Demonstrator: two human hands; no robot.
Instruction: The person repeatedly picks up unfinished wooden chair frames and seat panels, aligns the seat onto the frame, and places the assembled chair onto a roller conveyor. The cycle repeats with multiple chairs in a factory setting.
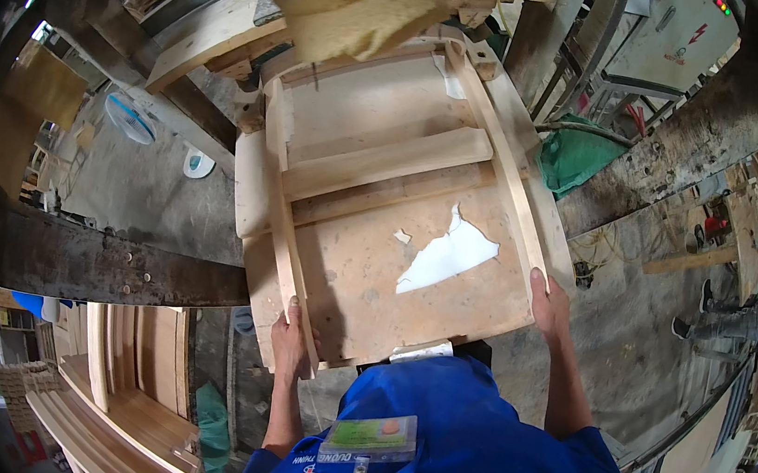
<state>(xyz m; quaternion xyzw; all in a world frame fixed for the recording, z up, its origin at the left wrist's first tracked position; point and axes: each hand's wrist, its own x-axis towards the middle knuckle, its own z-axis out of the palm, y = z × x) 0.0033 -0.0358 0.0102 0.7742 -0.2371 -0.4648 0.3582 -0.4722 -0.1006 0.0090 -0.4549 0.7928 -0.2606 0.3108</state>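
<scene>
A pale wooden frame [387, 165] lies over a worn wooden board [361, 309], its two long side rails joined by a wide crosspiece. My left hand [288, 343] is closed around the near end of the left rail, with the thumb on top. At the near end of the right rail, my right hand [550, 307] grips with its thumb along the upper face; its other fingers are mostly hidden below. Between the rails, a torn white sheet [453, 256] sits on the board with a small scrap beside it. The frame's far end is partly covered by a blurred yellowish padded thing [362, 15].
Dark beams [115, 258] flank the board at left and right. Stacked wooden parts [134, 377] stand at lower left. A green bag [579, 161] hangs near the right beam, below a grey electrical cabinet [672, 41]. A fan [131, 119] stands at left; another person's legs [734, 319] show at right.
</scene>
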